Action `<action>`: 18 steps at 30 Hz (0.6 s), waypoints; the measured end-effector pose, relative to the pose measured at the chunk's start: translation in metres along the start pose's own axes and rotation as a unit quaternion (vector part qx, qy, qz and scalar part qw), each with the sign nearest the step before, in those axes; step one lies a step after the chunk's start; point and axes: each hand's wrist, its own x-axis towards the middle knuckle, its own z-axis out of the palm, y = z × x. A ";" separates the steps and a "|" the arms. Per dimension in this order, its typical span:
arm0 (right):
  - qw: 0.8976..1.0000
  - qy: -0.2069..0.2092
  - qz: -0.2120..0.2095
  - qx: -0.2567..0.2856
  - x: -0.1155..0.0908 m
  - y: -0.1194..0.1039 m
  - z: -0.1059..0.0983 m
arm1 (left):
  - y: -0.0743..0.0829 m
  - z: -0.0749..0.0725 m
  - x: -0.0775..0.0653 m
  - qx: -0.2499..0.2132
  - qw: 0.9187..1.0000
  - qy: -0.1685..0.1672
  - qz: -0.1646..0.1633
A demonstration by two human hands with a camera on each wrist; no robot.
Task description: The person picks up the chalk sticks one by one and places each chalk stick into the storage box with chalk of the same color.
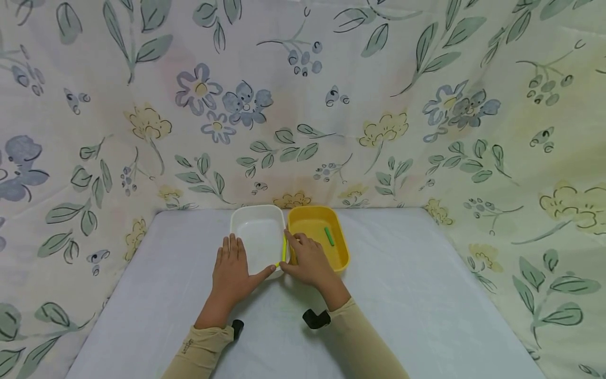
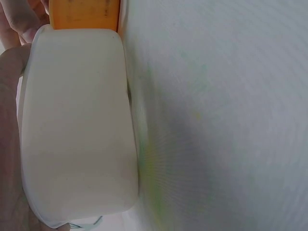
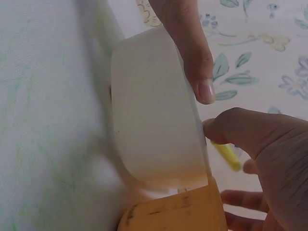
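Note:
A white tray [image 1: 258,237] and a yellow tray [image 1: 343,250] stand side by side. My left hand [image 1: 232,273] lies flat over the white tray's left front, fingers straight, its thumb along the near rim. At the tray's near right corner is my right hand [image 1: 310,260], thumb on the rim and index finger farther back. A thin yellow strip [image 1: 284,247] runs along the white tray's right side between that thumb and index finger. In the right wrist view the yellow strip [image 3: 227,155] shows beside the thumb; its near end is partly hidden. The other right fingers reach over the yellow tray.
A short green stick [image 1: 329,236] lies in the yellow tray. White cloth [image 1: 402,295] covers the table, and a flower-patterned curtain [image 1: 303,105] hangs behind it. Each wrist wears a small black camera.

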 end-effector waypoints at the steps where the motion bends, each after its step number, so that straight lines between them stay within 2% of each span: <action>1: 1.000 0.001 0.000 0.002 0.000 0.000 0.000 | 0.000 0.000 0.000 0.000 1.000 0.000 0.000; 18: 1.000 0.011 -0.014 -0.003 -0.006 0.002 0.001 | 0.000 0.000 0.000 -0.002 1.000 0.002 0.003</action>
